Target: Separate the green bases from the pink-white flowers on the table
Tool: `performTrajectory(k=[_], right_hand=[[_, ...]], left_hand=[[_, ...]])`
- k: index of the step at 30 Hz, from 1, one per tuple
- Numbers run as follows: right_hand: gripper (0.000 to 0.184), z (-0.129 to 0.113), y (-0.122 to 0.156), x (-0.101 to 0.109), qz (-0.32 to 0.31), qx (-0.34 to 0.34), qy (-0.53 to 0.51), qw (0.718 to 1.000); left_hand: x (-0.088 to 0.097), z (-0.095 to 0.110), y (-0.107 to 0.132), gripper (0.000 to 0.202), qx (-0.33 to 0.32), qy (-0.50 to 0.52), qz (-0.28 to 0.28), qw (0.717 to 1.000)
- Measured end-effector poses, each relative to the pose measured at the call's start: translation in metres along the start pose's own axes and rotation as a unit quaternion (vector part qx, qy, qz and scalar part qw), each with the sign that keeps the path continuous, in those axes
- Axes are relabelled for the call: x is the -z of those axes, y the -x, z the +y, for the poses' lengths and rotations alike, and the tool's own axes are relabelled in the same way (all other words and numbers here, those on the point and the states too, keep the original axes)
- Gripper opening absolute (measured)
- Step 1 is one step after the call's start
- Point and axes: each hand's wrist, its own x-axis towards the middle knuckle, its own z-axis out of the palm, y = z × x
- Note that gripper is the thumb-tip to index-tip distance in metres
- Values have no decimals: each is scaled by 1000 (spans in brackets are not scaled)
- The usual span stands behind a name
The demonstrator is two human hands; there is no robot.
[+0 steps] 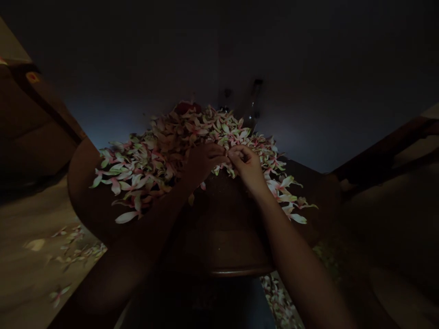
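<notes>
A wide heap of pale pink and white flowers [151, 155] with greenish tips lies over the far half of a dark round wooden table [222, 246]. My left hand [206, 160] and my right hand [246, 163] meet fingertip to fingertip at the heap's near edge. The right thumb and forefinger are pinched. The left fingers are pressed together close against them. Whatever is between the fingertips is too small and dim to name. A few loose flowers [126, 217] lie left of my hands, and others [288, 196] beside my right wrist.
A dark bottle [253, 107] stands behind the heap, and a red object [188, 108] shows at its back. A dim wall rises behind. More flowers [73, 244] are scattered on the floor at left and below the table's near edge [243, 273]. Wooden furniture [30, 119] flanks the left.
</notes>
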Motion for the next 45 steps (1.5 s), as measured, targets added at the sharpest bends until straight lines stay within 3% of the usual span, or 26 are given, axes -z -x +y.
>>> performTrajectory(k=[11,30,38,42,45], right_hand=[[30,2,-1,3,-15,-10,-61,998],[25,1,-2,3,8,-10,-38,999],[22,3,-2,4,23,52,58,997],[19,3,-1,5,22,95,137,986],[14,-1,1,7,8,142,199,970]], left_hand=[[1,0,0,19,-7,-44,4,999],[1,-1,0,22,4,-50,6,999],[0,1,1,17,-3,-55,17,998],[-1,0,1,16,-7,-66,63,996],[-1,-1,1,16,-17,-83,60,995]])
